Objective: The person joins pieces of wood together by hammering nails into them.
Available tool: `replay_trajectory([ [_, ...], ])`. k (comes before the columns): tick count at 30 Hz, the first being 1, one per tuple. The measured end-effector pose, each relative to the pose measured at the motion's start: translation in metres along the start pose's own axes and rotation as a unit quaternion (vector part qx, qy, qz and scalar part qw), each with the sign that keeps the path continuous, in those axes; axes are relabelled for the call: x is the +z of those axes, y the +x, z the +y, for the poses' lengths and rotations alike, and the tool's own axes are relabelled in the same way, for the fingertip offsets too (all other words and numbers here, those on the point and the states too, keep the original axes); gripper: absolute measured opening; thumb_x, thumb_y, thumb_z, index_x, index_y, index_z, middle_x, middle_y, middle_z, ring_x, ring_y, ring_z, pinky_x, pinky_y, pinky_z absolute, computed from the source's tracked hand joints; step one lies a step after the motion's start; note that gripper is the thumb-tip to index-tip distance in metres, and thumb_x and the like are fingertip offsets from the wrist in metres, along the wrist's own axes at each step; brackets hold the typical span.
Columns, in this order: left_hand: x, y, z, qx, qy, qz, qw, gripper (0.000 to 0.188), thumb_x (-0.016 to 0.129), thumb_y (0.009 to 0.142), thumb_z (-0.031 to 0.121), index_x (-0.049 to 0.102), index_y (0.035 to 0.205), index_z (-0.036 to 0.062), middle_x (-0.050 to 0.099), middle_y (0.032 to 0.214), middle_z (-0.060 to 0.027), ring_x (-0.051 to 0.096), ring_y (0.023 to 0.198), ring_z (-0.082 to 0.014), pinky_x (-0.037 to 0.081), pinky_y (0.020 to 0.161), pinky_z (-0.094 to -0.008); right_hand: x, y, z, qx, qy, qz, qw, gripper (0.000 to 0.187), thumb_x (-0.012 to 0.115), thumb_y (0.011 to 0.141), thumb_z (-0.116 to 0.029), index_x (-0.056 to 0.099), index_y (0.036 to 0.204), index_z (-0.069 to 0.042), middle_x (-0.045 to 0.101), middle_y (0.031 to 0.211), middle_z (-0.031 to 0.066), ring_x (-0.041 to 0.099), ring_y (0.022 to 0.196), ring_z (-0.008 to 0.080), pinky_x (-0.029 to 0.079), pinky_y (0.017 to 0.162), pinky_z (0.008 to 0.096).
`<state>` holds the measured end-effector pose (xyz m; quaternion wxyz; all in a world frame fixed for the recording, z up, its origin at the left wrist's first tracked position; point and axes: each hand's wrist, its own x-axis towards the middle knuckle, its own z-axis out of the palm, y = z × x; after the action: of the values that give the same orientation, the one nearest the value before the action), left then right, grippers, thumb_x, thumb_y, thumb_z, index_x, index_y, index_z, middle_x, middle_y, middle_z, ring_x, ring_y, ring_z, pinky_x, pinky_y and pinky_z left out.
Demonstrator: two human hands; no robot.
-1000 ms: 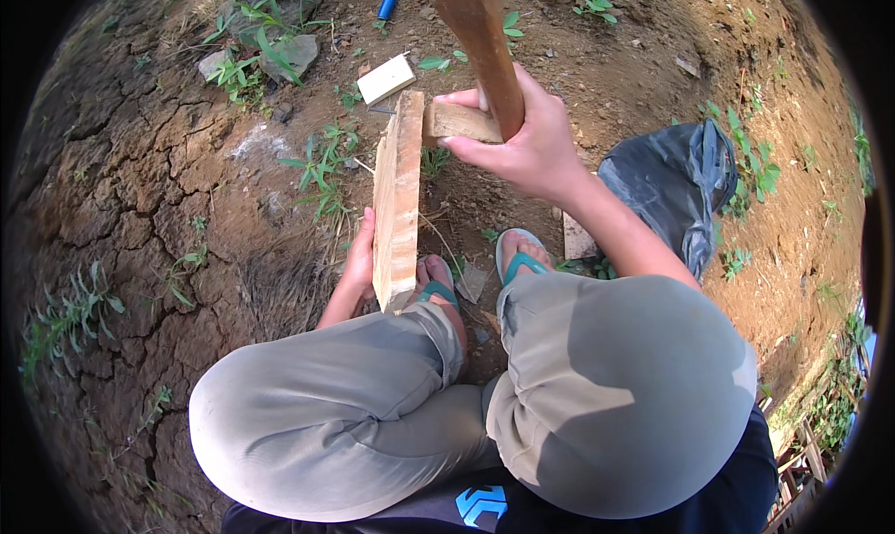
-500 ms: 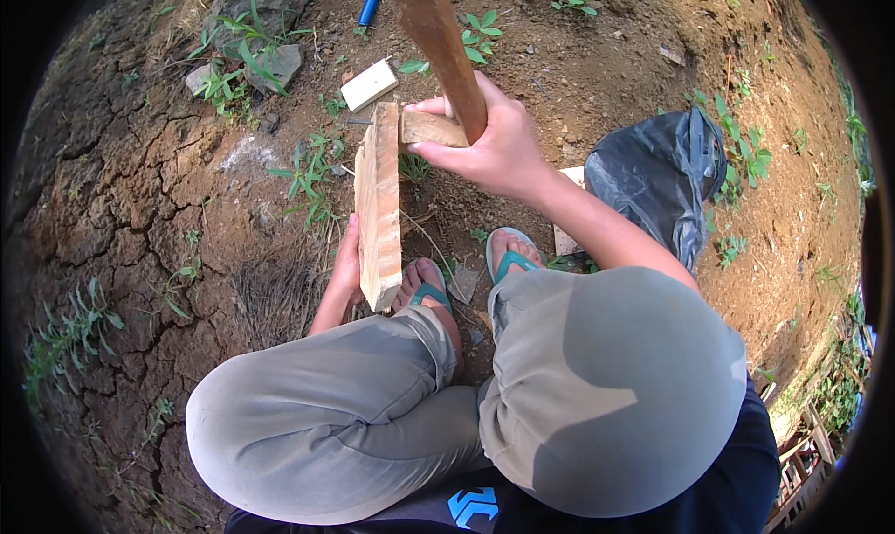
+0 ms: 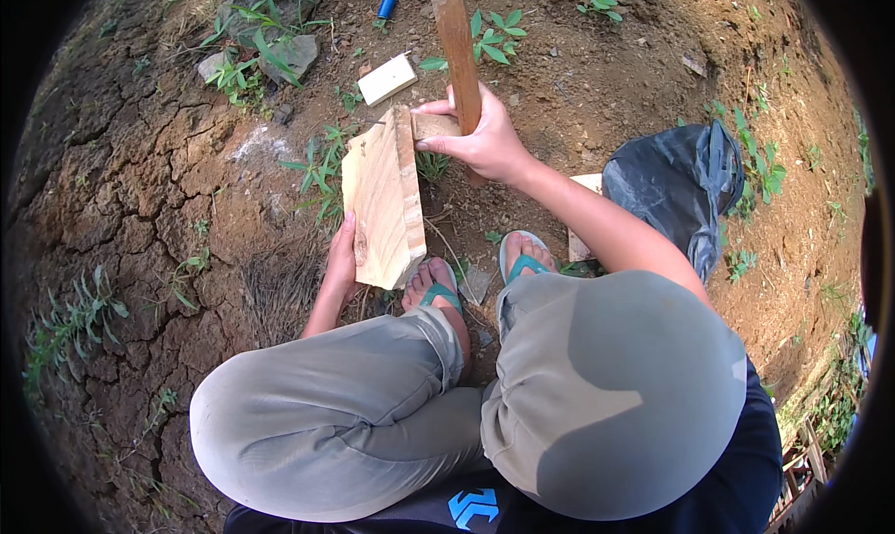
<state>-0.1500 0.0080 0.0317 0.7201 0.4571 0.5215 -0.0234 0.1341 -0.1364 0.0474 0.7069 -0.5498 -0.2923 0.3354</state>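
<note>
My left hand (image 3: pixel 341 263) grips the left edge of a pale wooden board (image 3: pixel 378 203), its fingers partly hidden behind it. A thin nail (image 3: pixel 370 121) juts from the board's far left side. My right hand (image 3: pixel 492 144) is closed on a hammer (image 3: pixel 453 40) by its wooden handle, with the metal head at the top edge of the view. Between the same hand's thumb and fingers is a small wood block (image 3: pixel 433 126), whose end meets the board's far right edge. The board is tilted so that its broad face shows.
A blue cylinder (image 3: pixel 388 2) and a pale wood piece (image 3: pixel 387 79) lie on the soil beyond the board. Stones (image 3: pixel 291 56) are at the far left. A black plastic bag (image 3: pixel 667 184) sits at right, beside another flat wood piece (image 3: pixel 585 219). My sandalled feet (image 3: pixel 436 287) are below.
The board has turned from nearly edge-on to showing its broad face. My right hand, still holding the hammer and block, has shifted slightly, and the hammer head has come into view.
</note>
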Motion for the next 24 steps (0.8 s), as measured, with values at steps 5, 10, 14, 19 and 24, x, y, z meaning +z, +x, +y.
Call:
replay_trajectory([
  [5, 0.005, 0.010, -0.012, 0.042, 0.040, -0.013, 0.998, 0.067, 0.050, 0.106, 0.051, 0.046, 0.146, -0.0025, 0.061, 0.136, -0.0144, 0.064, 0.118, -0.0213, 0.051, 0.100, -0.0373, -0.026, -0.014, 0.020, 0.056, 0.029, 0.024, 0.998, 0.062, 0.091, 0.076, -0.007, 0.045, 0.117, -0.005, 0.069, 0.116, 0.0099, 0.063, 0.113, 0.0175, 0.046, 0.103, 0.0349],
  [10, 0.036, 0.012, -0.005, 0.107, 0.114, 0.037, 0.987, 0.050, 0.063, 0.104, 0.039, 0.061, 0.128, -0.0048, 0.072, 0.114, -0.0113, 0.066, 0.099, -0.0141, 0.052, 0.089, -0.0313, -0.071, -0.038, 0.043, 0.063, -0.162, 0.037, 0.984, 0.068, 0.083, 0.070, -0.012, 0.053, 0.131, -0.001, 0.073, 0.116, 0.0069, 0.063, 0.111, 0.0167, 0.047, 0.103, 0.0359],
  [14, 0.030, 0.018, -0.013, 0.148, 0.163, 0.046, 0.974, 0.047, 0.068, 0.101, 0.036, 0.062, 0.127, -0.0030, 0.073, 0.112, -0.0109, 0.066, 0.100, -0.0150, 0.052, 0.090, -0.0318, -0.068, -0.046, 0.035, 0.106, -0.222, 0.022, 0.969, 0.061, 0.083, 0.071, -0.015, 0.058, 0.126, -0.001, 0.074, 0.114, 0.0085, 0.069, 0.107, 0.0215, 0.052, 0.097, 0.0358],
  [19, 0.026, 0.012, -0.014, 0.173, 0.166, 0.048, 0.970, 0.045, 0.070, 0.100, 0.033, 0.062, 0.127, -0.0030, 0.072, 0.113, -0.0112, 0.066, 0.100, -0.0145, 0.052, 0.089, -0.0315, -0.063, -0.050, 0.032, 0.120, -0.263, -0.020, 0.957, 0.057, 0.082, 0.073, -0.015, 0.060, 0.124, -0.001, 0.075, 0.116, 0.0092, 0.071, 0.109, 0.0252, 0.053, 0.095, 0.0366],
  [24, 0.031, 0.010, -0.002, 0.181, 0.180, 0.048, 0.966, 0.043, 0.070, 0.100, 0.031, 0.062, 0.126, -0.0028, 0.072, 0.113, -0.0111, 0.067, 0.098, -0.0140, 0.052, 0.088, -0.0308, -0.068, -0.048, 0.040, 0.095, -0.222, -0.003, 0.970, 0.057, 0.083, 0.074, -0.015, 0.059, 0.124, -0.002, 0.076, 0.116, 0.0100, 0.071, 0.110, 0.0250, 0.053, 0.097, 0.0377],
])
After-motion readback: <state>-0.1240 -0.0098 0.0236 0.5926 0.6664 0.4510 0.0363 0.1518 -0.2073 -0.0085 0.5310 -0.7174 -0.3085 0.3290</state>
